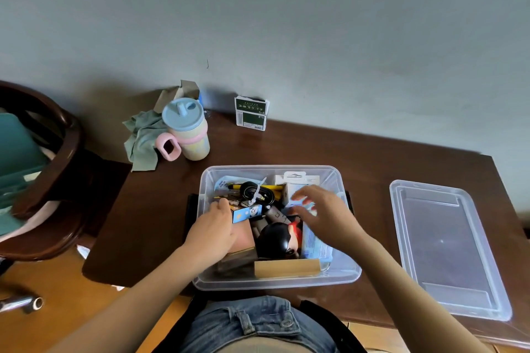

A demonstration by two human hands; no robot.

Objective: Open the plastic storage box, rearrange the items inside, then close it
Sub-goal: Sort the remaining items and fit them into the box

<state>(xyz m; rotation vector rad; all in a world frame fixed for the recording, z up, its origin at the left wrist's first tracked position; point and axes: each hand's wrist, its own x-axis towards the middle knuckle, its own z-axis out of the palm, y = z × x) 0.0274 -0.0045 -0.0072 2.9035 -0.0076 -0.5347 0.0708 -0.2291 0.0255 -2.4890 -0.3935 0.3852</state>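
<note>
Clear plastic storage box [348, 272] sits open on the counter [344, 152], lid [447, 246] lying to its right. Inside it, left hand [213, 226] grasps a small blue carton [247, 213]; right hand [324, 210] hovers released, fingers blurred, hiding items beneath.

Box [275, 281] centre-bottom on the surface [315, 149], lid [450, 249] apart at right. Cup [187, 129] upper left of box, cloth [142, 140] left of cup, carton [251, 113] behind at wall. Both hands inside box: left hand [213, 226], right hand [327, 215].
</note>
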